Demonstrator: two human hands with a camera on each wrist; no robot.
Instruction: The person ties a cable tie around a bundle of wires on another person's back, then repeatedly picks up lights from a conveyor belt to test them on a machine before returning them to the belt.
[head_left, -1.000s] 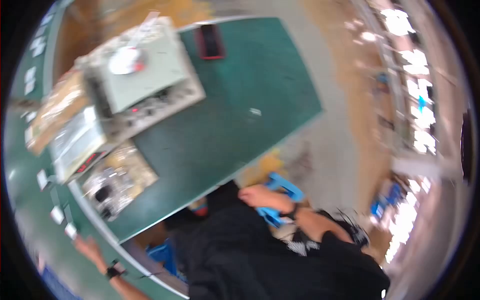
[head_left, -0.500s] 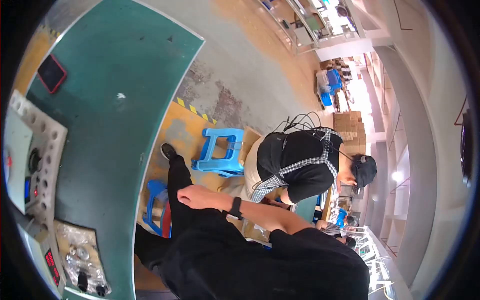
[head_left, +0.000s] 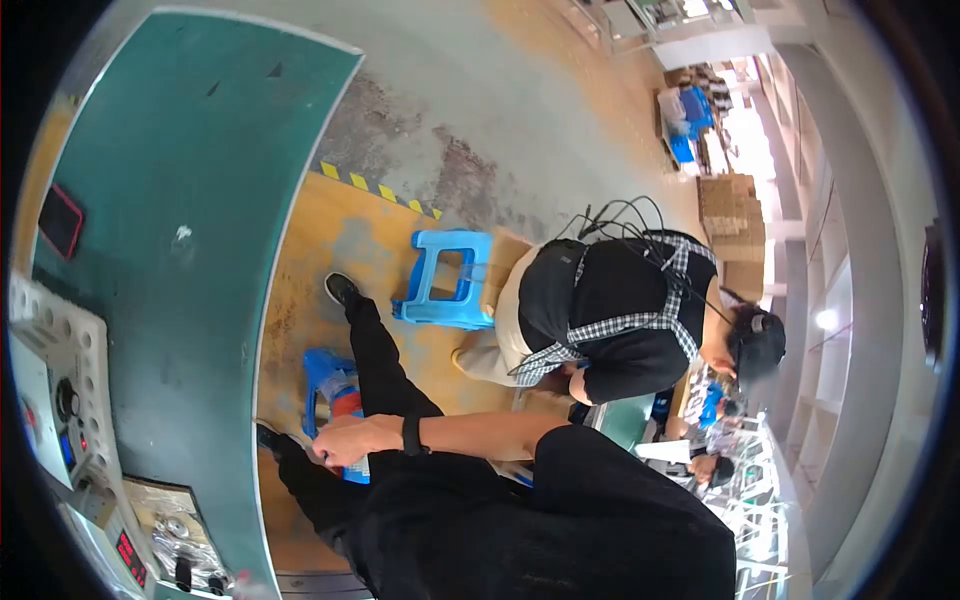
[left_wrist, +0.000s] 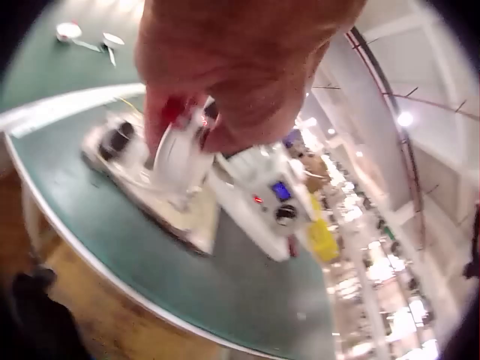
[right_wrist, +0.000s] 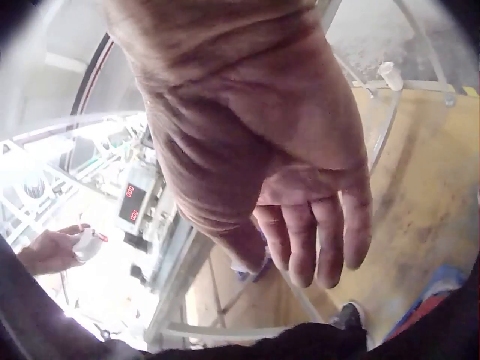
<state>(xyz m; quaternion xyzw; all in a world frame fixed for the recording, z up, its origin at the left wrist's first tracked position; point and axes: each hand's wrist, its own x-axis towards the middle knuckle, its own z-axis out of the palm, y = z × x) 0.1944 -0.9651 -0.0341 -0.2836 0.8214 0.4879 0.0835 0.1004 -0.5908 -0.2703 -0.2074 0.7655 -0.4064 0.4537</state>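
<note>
Our left hand [left_wrist: 240,60] pinches a small white rounded piece with a red spot [left_wrist: 176,156] between thumb and fingertips. It holds the piece just above the pale flat base plate [left_wrist: 161,202] on the dark green curved worktable [left_wrist: 247,285]. Close behind the piece stands a white control box with a blue display and a black knob [left_wrist: 274,199]. The hand's own bulk hides the top of the piece.

Our right hand [right_wrist: 285,150] is well apart from the left, down below the table edge. Its fingers [right_wrist: 304,247] hang loose and straight, gripping nothing. In the head view it lies against our black trouser leg [head_left: 400,395], just beside a low blue plastic stool [head_left: 322,372] on the yellow floor [head_left: 300,260]. We cannot tell whether it touches the stool.

Further out, a second blue plastic stool [head_left: 445,280] stands near a crouching person in a black top with checked straps [head_left: 610,320]. On the table lie a dark phone in a red case [head_left: 60,222] and a meter with red digits [head_left: 130,553].
</note>
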